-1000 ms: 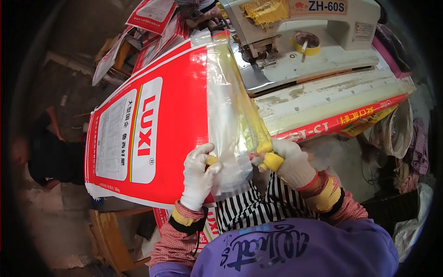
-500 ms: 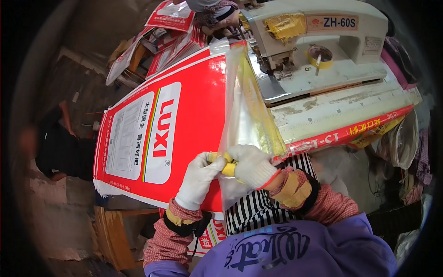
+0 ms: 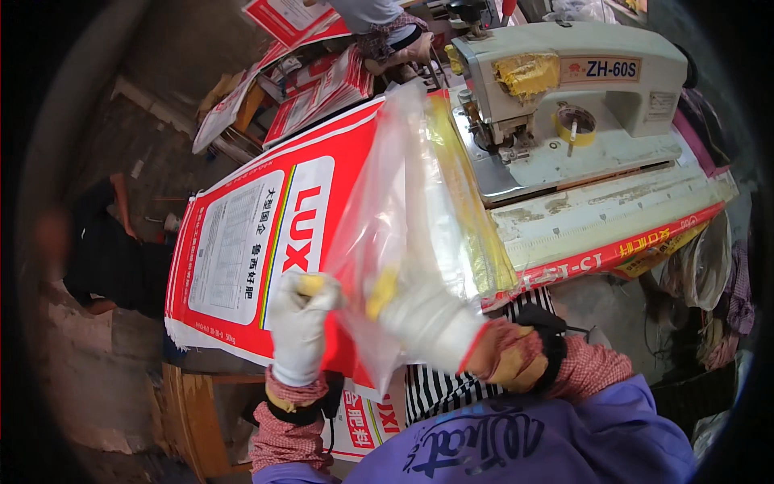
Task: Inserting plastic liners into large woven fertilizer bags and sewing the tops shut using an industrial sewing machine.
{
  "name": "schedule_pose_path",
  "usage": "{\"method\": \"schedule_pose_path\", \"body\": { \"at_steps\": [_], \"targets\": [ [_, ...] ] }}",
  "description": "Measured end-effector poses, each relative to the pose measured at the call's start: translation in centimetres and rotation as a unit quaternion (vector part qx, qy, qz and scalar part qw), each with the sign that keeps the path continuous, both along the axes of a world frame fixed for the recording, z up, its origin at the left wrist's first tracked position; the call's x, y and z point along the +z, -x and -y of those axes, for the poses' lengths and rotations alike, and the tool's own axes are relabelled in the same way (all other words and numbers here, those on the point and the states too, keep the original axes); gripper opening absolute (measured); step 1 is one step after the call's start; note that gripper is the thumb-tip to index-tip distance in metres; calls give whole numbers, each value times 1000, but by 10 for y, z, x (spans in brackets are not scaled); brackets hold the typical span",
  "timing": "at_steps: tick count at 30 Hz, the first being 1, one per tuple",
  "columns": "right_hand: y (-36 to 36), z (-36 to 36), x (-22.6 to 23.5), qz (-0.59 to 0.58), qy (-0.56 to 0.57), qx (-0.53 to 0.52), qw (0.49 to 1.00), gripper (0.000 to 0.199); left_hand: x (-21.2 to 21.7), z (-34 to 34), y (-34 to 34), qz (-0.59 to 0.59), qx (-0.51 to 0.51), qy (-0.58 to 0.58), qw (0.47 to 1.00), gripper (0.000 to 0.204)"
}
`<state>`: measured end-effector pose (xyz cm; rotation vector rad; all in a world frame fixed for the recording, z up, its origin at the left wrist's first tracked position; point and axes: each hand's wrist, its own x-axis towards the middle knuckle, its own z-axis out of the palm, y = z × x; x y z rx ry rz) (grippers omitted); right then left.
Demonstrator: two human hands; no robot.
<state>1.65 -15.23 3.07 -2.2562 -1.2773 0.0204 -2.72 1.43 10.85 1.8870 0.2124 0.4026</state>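
Hands are apart, gap between them. The left hand (image 3: pixel 300 324), white glove with yellow wrap on the fingers, has its fingers curled over the near part of the red-and-white printed bag (image 3: pixel 230 242); can't tell if it's pinching anything. The right hand (image 3: pixel 426 319), also gloved, is motion-blurred at the near part of the clear plastic film (image 3: pixel 367 214); yellow wrap shows at its fingers, grip can't be told.

Bag lies flat left of the machine, panel side up, its lettering running sideways. Film overlaps the bag's right part and runs from the hands toward the far side. A yellow translucent strip (image 3: pixel 468 198) lies right of the film, between it and the machine.

Forearms wear red checked sleeves with dark bands at the wrists; purple top and black-and-white striped trousers (image 3: pixel 451 391) at the near edge. Another printed sheet (image 3: pixel 359 431) shows below the bag, near side.

Right: off-white sewing machine (image 3: pixel 597 89) on the worktop (image 3: pixel 556 234), yellow patch on its head, yellow tape roll (image 3: pixel 587 139) on its bed. Red printed strip (image 3: pixel 617 256) along the worktop's near edge, clear plastic bag (image 3: pixel 695 262) hanging past its right end.

Far left: stacked printed bags (image 3: pixel 326 101), another person's arm (image 3: pixel 407 52) beside them. Left: person in black (image 3: pixel 113 262). Near left: wooden frame (image 3: pixel 189 419).
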Motion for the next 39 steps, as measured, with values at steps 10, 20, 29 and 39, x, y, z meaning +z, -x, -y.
{"method": "schedule_pose_path", "body": {
  "at_steps": [10, 20, 29, 39],
  "targets": [
    [-133, -47, -39, 52, -119, 10, 992, 23, 0, -3, 39, 17, -344, -347, 872, 10],
    [-174, -116, -110, -64, -687, -27, 723, 34, -10, 27, 14, -147, -628, -235, 727, 11],
    [-119, -74, -58, 133, -318, -209, 915, 33, 26, 105, -192, 192, -152, -813, 528, 46],
    [-91, -2, 7, -373, -161, -88, 909, 58, 2, 94, -210, 41, -120, -859, 496, 9]
  ]
}}
